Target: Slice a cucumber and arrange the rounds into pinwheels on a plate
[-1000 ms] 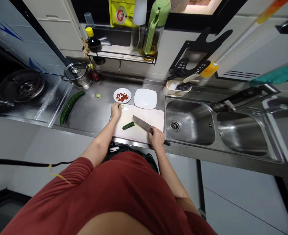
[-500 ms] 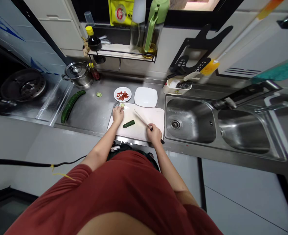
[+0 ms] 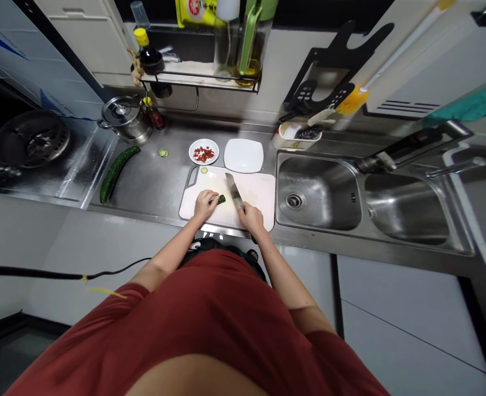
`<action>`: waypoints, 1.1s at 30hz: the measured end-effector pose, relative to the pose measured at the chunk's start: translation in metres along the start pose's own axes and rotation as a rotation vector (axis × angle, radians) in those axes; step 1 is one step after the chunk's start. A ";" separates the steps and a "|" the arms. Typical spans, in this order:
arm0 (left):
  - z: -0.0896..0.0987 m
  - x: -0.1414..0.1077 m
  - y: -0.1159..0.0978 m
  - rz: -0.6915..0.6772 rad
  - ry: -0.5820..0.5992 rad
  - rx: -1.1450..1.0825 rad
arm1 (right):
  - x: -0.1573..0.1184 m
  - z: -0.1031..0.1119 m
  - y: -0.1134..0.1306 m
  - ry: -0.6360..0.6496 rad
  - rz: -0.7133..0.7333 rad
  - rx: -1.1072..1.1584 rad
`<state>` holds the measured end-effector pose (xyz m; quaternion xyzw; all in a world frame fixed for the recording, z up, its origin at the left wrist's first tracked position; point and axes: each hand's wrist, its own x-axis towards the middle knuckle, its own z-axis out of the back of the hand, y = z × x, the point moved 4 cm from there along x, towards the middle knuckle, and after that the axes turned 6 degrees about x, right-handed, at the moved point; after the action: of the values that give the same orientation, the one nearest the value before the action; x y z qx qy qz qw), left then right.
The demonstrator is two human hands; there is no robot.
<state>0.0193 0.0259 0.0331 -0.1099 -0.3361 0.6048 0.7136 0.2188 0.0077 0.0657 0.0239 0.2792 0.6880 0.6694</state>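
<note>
My left hand grips a short piece of dark green cucumber on the white cutting board; its fingers hide the piece's left part. Closed round the handle of a kitchen knife, my right hand holds the blade just right of the cucumber, pointing up and away. A small pale cucumber slice lies by the board's top left corner. Behind the board stand a white plate of chopped red pieces and a bare white square plate.
A long cucumber, cucumber slices and a steel pot are on the counter to the left. A double sink adjoins the board's right side. Above the counter hangs a rack with bottles.
My left hand has moved from the board's top left corner, near the slice, down to the cucumber piece. The knife has come left beside it, its blade turned more upright.
</note>
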 end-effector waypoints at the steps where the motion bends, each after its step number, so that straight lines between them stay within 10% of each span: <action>1: -0.001 0.000 -0.001 -0.007 0.012 -0.003 | -0.001 0.000 0.003 0.014 -0.002 -0.024; 33: -0.022 -0.001 0.003 -0.090 0.130 -0.011 | -0.013 -0.005 0.027 0.144 0.024 -0.124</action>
<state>0.0305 0.0309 0.0148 -0.1377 -0.2972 0.5617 0.7597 0.1939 -0.0051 0.0769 -0.0636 0.2831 0.7120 0.6394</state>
